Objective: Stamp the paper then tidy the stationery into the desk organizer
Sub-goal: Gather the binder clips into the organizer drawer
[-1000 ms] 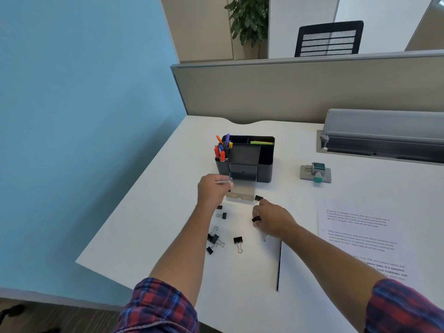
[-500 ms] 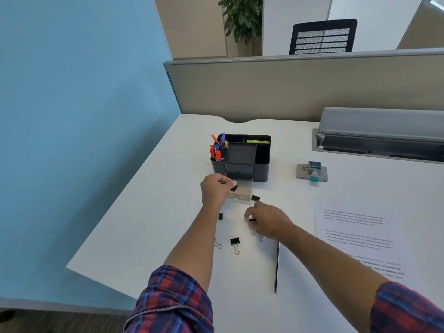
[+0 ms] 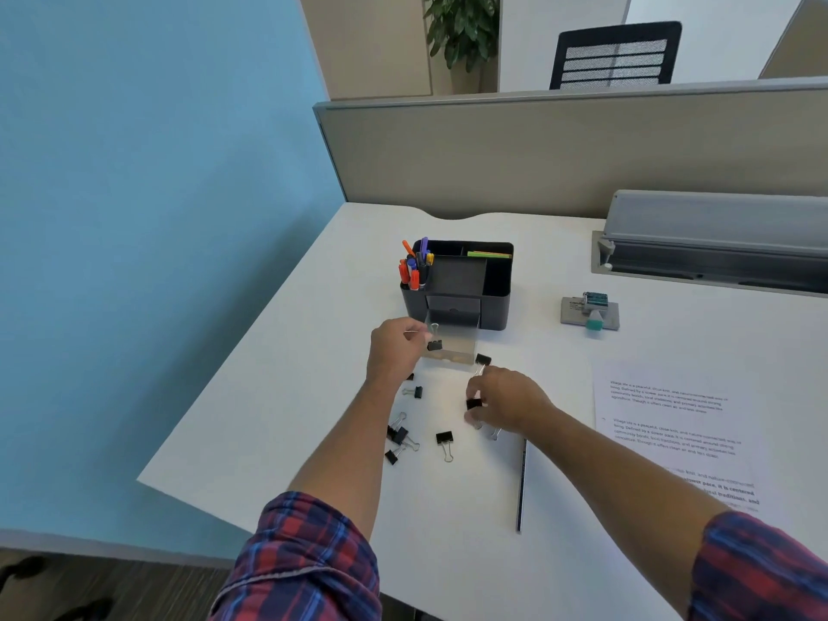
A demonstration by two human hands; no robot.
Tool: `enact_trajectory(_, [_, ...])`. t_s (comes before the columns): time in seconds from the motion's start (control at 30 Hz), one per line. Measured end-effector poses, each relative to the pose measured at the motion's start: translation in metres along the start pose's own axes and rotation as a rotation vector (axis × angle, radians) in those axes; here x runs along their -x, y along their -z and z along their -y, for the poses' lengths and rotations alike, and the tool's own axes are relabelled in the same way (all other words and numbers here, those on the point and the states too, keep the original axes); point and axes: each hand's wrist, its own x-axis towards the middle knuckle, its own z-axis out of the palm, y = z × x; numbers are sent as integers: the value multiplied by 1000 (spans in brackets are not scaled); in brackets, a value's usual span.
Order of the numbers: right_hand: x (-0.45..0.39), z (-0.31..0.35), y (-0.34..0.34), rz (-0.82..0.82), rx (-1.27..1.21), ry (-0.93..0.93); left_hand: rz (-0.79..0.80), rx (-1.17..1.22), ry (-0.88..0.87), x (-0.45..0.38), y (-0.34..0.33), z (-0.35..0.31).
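A black desk organizer [image 3: 495, 302] stands on the white desk [image 3: 291, 374], pens [image 3: 414, 266] in its left compartment. Its clear drawer [image 3: 452, 347] is pulled out toward me. My left hand [image 3: 394, 351] pinches a black binder clip [image 3: 433, 343] by its wire handle at the drawer's left edge. My right hand [image 3: 504, 401] pinches another black clip [image 3: 474, 403] just above the desk. Several more clips [image 3: 443, 439] lie scattered on the desk between my arms, and one [image 3: 482, 360] sits by the drawer's right corner. The printed paper [image 3: 672, 423] lies to the right.
A grey stamp with a teal knob [image 3: 591, 313] sits right of the organizer. A dark pencil [image 3: 521, 486] lies along the paper's left edge. A grey cable tray [image 3: 717, 244] and a partition [image 3: 560, 154] bound the desk's back; the desk's left edge drops off.
My left hand has carried its clip down to the drawer's left edge. My right hand has lifted a clip slightly off the desk.
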Motion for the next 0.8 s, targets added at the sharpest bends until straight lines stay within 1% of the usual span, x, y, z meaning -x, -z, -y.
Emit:
enact_trajectory(0.17, [0,12,-5,-13,89,-6,-11,-33,12,7,6,11])
enact_trajectory(0.27, [1,16,-7,-17,90,16,0,-31,6,12,6,14])
enact_trajectory(0.37, [1,15,-3,-73,-56,48,-2,-21,26,17,5,16])
enact_trajectory(0.47, [-6,21,12,-223,-219,106,3,-49,18,25,7,22])
enact_trajectory(0.57, [-18,30,32,-331,-325,91,28,-130,8,35,9,34])
enact_trajectory(0.67, [-31,32,47,-382,-298,69,68,-224,56,45,10,47])
enact_trajectory(0.8, [-45,36,56,-342,-206,27,130,-308,41,54,10,56])
